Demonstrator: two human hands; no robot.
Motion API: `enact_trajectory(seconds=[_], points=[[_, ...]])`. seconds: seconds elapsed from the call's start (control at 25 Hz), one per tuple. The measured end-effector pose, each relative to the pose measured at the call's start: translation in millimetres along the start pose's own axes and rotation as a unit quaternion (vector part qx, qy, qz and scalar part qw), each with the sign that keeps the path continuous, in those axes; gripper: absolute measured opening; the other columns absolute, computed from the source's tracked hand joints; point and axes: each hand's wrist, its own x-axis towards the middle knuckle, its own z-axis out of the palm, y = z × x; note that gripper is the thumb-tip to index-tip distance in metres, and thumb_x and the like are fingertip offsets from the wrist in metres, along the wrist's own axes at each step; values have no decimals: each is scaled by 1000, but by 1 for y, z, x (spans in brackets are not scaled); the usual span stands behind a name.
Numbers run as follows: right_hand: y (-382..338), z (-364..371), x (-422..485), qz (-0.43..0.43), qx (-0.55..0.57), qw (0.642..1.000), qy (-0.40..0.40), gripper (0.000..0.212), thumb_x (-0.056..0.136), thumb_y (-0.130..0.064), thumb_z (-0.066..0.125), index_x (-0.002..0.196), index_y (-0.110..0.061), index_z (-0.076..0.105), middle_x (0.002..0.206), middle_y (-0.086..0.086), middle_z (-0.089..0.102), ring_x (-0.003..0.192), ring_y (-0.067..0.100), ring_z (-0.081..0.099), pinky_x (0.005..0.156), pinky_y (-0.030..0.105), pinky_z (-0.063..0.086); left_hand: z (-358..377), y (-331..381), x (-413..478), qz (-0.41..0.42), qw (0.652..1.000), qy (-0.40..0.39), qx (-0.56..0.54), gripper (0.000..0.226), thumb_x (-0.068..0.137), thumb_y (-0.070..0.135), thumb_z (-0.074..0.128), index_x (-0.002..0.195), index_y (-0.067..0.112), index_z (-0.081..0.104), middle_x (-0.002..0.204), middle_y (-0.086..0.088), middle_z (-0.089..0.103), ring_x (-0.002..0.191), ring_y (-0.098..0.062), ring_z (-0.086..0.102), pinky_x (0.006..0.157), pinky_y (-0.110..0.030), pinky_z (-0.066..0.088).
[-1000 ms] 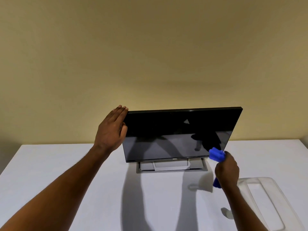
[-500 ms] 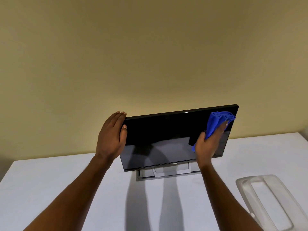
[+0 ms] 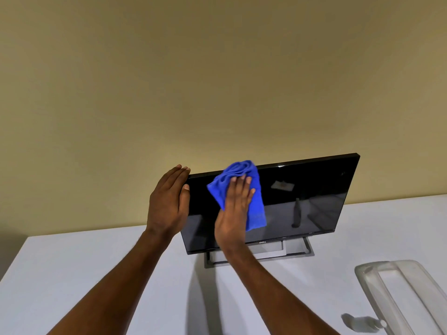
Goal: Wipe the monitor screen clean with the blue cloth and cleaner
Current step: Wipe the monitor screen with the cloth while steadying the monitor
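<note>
- The right hand [image 3: 233, 213] is pressing the blue cloth [image 3: 244, 194] flat under spread fingers [image 3: 239, 187], high on the Dell monitor [image 3: 302, 201] screen.
- The left hand [image 3: 168, 204] is bracing the edge, fingers extended, gripping nothing.
- Pushing too hard is risking tipping the monitor backward on the surface [image 3: 72, 274].

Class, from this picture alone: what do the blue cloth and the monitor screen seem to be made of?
Blue cloth: soft fabric, probably microfibre; it bunches into folds under the right hand. Monitor screen: glossy black glass or plastic; it mirrors the room.
</note>
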Motion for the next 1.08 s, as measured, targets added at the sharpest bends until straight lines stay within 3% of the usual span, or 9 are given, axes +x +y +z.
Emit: enact_trajectory(seconds=[0.12, 0.28, 0.36, 0.44, 0.64, 0.88, 1.0, 1.08], points=[[-4, 18, -10, -164, -51, 985, -19, 92, 86, -10, 40, 166, -8, -6, 173, 10, -22, 161, 30, -17, 131, 48, -12, 1, -1, 0, 2, 1000, 2, 10, 52, 105, 28, 33, 138, 5, 66, 144, -6, 65, 144, -22, 52, 120, -30, 37], [36, 14, -7, -400, -142, 902, -80, 85, 95, -10, 42, 166, -9, -4, 175, 9, -16, 162, 26, -15, 131, 46, -14, 2, -2, 0, 12, 1000, 2, 17, 52, 105, 26, 32, 138, 5, 66, 144, -8, 66, 143, -23, 53, 119, -36, 41], [64, 1, 4, -466, -154, 866, -94, 76, 98, -5, 36, 167, -10, 5, 176, 7, -6, 164, 25, -6, 132, 46, -10, 2, -1, 1, 16, 1000, 6, 17, 51, 105, 26, 33, 138, 5, 66, 144, -8, 66, 143, -23, 54, 120, -34, 40], [92, -18, 16, -480, -167, 857, -84, 74, 97, 3, 27, 168, -12, 11, 177, 4, 2, 164, 22, 1, 133, 45, -6, 2, 0, 2, 13, 1000, 8, 15, 50, 105, 26, 34, 138, 6, 67, 144, -7, 65, 143, -22, 53, 120, -29, 36], [163, -70, 50, -356, -193, 914, 4, 94, 84, -2, 44, 168, -17, 4, 176, -1, 5, 164, 19, -2, 133, 44, -2, 2, -1, 2, 12, 1000, 4, 17, 49, 103, 24, 36, 139, 8, 66, 145, -5, 64, 144, -20, 51, 122, -21, 31], [221, -104, 65, -120, -81, 989, 41, 103, 75, 5, 39, 168, -18, 2, 176, -3, -6, 164, 22, -5, 132, 51, -3, 3, -3, 4, 11, 1000, 8, 19, 48, 103, 23, 36, 139, 8, 66, 145, -4, 65, 145, -19, 51, 122, -17, 28], [224, -104, 60, 22, 13, 996, 89, 104, 70, 18, 36, 166, -10, 11, 175, 1, -1, 164, 25, -2, 133, 49, -1, 5, -2, 3, 11, 1000, 15, 17, 48, 103, 22, 36, 138, 7, 66, 144, -5, 65, 144, -20, 51, 123, -17, 28], [216, -99, 57, 103, 64, 983, 137, 103, 74, 24, 36, 167, -11, 7, 176, 4, 0, 164, 25, 2, 134, 46, 1, 6, -1, 2, 9, 1000, 20, 14, 48, 103, 22, 36, 137, 6, 66, 144, -5, 65, 144, -21, 51, 123, -15, 27]])
